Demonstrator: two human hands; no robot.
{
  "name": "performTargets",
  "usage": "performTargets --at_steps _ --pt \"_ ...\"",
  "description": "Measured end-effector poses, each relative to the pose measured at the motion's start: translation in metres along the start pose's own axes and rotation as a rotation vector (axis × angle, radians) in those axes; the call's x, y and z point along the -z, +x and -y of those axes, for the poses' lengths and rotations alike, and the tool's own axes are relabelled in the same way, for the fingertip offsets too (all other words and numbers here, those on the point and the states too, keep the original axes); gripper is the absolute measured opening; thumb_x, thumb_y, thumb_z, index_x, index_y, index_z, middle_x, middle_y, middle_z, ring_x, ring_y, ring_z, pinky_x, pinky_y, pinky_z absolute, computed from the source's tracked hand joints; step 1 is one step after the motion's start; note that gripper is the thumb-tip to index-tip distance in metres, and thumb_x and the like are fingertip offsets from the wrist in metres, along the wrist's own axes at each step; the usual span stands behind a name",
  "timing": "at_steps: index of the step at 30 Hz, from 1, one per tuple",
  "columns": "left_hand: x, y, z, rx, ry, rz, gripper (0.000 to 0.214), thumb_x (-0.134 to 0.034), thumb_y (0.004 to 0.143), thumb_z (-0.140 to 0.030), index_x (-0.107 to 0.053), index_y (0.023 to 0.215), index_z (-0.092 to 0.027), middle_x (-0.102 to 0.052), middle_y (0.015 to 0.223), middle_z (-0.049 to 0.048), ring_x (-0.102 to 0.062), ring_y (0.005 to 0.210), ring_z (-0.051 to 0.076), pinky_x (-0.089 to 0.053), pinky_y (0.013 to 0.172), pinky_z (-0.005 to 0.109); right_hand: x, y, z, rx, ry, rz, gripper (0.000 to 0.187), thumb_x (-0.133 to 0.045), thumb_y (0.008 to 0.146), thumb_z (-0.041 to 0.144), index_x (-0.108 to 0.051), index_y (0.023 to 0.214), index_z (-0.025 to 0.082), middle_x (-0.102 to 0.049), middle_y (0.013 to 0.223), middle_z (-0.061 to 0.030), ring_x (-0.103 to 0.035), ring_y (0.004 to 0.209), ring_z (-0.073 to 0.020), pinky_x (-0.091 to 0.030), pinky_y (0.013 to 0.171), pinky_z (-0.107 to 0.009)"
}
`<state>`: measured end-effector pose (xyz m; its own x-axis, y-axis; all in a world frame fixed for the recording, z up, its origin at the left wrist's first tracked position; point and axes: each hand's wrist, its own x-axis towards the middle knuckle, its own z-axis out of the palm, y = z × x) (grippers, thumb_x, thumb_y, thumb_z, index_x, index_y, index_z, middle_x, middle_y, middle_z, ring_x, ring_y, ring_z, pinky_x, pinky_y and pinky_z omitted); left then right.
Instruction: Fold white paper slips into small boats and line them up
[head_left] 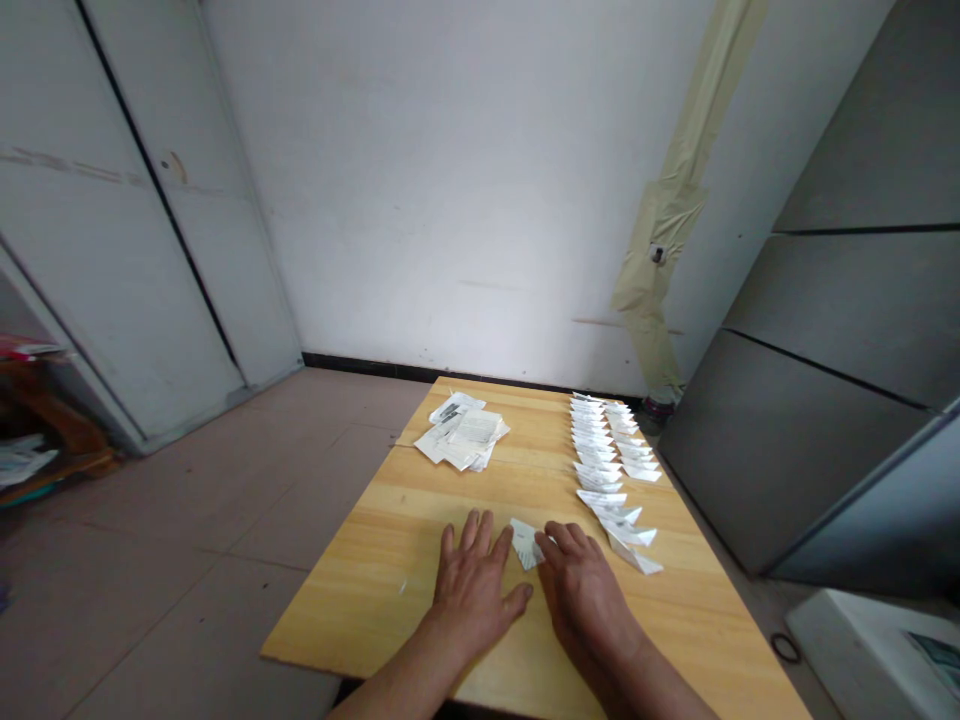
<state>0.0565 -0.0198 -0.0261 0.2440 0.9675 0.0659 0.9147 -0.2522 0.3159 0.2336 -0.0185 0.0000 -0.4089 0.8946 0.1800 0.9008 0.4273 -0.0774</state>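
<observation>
My left hand [472,585] lies flat on the wooden tabletop [360,590], fingers spread, holding nothing. A small folded white paper [526,545] sits just beyond its thumb, not gripped by it. My right hand [581,590] rests close by, its fingertips over the paper's right edge, and that edge is hidden beneath them. Beyond my hands, a loose pile of printed white papers [460,432] lies at the far left of the table. Folded white paper pieces [602,450] form a long double row along the right side, the nearest ones close to my right hand.
A white wall with a black skirting strip stands behind the table. Grey cabinet doors [802,370] rise on the right, and a white box [862,650] sits low at the right. White doors [142,230] stand on the left, beside a shelf holding assorted items [37,430].
</observation>
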Motion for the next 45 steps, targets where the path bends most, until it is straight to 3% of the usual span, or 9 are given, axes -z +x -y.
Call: performTargets --at_steps 6,13,17,23,26,29,37,42,45 --pt "0.004 0.0 -0.001 0.007 0.01 0.014 0.07 -0.051 0.08 -0.059 -0.045 0.143 -0.028 -0.031 0.156 0.0136 -0.02 0.145 0.034 -0.01 0.113 0.06 -0.012 0.015 0.012 0.003 0.026 0.027 0.018 -0.062 0.078 0.01 -0.063 0.092 0.02 -0.062 0.097 -0.0075 -0.051 0.089 -0.0232 -0.034 0.073 -0.033" --pt "0.003 -0.001 -0.002 0.015 0.015 0.034 0.07 -0.052 0.081 -0.057 -0.043 0.144 -0.028 -0.028 0.157 0.0117 -0.019 0.146 0.034 -0.01 0.114 0.059 -0.018 -0.012 -0.005 0.013 -0.01 -0.114 0.013 -0.056 0.086 0.009 -0.061 0.084 0.02 -0.061 0.087 -0.0063 -0.049 0.082 -0.0225 -0.031 0.071 -0.034" --pt "0.008 0.002 -0.007 -0.017 0.025 0.0 0.062 -0.054 0.082 -0.052 -0.051 0.137 -0.024 -0.033 0.155 0.0113 -0.023 0.143 0.035 -0.013 0.114 0.058 -0.021 -0.016 -0.009 -0.008 -0.018 -0.153 0.014 -0.056 0.088 0.01 -0.062 0.083 0.021 -0.061 0.086 -0.0054 -0.049 0.081 -0.022 -0.03 0.071 -0.033" --pt "0.02 0.016 -0.016 -0.122 0.013 -0.111 0.036 -0.061 0.082 -0.036 -0.062 0.116 -0.025 -0.056 0.131 0.0088 -0.043 0.126 0.029 -0.029 0.104 0.049 -0.033 -0.014 -0.01 -0.028 0.061 -0.266 0.019 -0.051 0.089 0.005 -0.062 0.082 0.019 -0.063 0.101 -0.0076 -0.05 0.089 -0.0219 -0.033 0.078 -0.033" --pt "0.022 0.023 -0.016 -0.15 0.009 -0.099 0.024 -0.065 0.08 -0.034 -0.066 0.103 -0.026 -0.061 0.113 0.0055 -0.049 0.114 0.027 -0.035 0.095 0.042 -0.038 -0.017 -0.012 -0.038 0.108 -0.292 0.022 -0.047 0.09 0.006 -0.063 0.085 0.019 -0.064 0.107 -0.0084 -0.051 0.094 -0.0221 -0.034 0.081 -0.034" --pt "0.02 0.025 -0.013 -0.165 -0.016 -0.069 0.014 -0.067 0.08 -0.033 -0.067 0.091 -0.026 -0.062 0.105 0.0033 -0.051 0.108 0.024 -0.037 0.089 0.038 -0.037 -0.018 -0.013 -0.049 0.152 -0.293 0.023 -0.046 0.091 0.006 -0.064 0.085 0.02 -0.065 0.106 -0.0077 -0.052 0.095 -0.0217 -0.034 0.082 -0.034" --pt "0.014 0.021 -0.009 -0.181 -0.076 -0.11 0.018 -0.065 0.082 -0.03 -0.069 0.1 -0.027 -0.062 0.115 0.0036 -0.05 0.111 0.024 -0.037 0.093 0.038 -0.016 -0.002 -0.007 -0.23 0.106 -0.221 0.008 -0.058 0.087 0.017 -0.061 0.081 0.021 -0.063 0.09 -0.0055 -0.054 0.087 -0.0233 -0.035 0.076 -0.033" --pt "0.01 0.021 -0.006 -0.185 -0.118 -0.158 0.016 -0.062 0.084 -0.028 -0.069 0.098 -0.026 -0.063 0.113 0.004 -0.052 0.108 0.023 -0.038 0.093 0.038 -0.013 0.006 0.002 -0.317 0.04 -0.141 0.004 -0.062 0.082 0.016 -0.06 0.082 0.021 -0.063 0.091 -0.0072 -0.055 0.091 -0.0266 -0.033 0.074 -0.035" --pt "0.009 0.024 -0.006 -0.159 -0.153 -0.177 0.025 -0.056 0.086 -0.023 -0.067 0.109 -0.027 -0.063 0.117 0.0034 -0.052 0.111 0.022 -0.038 0.096 0.036 -0.014 0.009 0.003 -0.349 0.038 -0.115 0.006 -0.06 0.08 0.015 -0.058 0.081 0.02 -0.063 0.089 -0.0072 -0.055 0.091 -0.0263 -0.033 0.072 -0.034"
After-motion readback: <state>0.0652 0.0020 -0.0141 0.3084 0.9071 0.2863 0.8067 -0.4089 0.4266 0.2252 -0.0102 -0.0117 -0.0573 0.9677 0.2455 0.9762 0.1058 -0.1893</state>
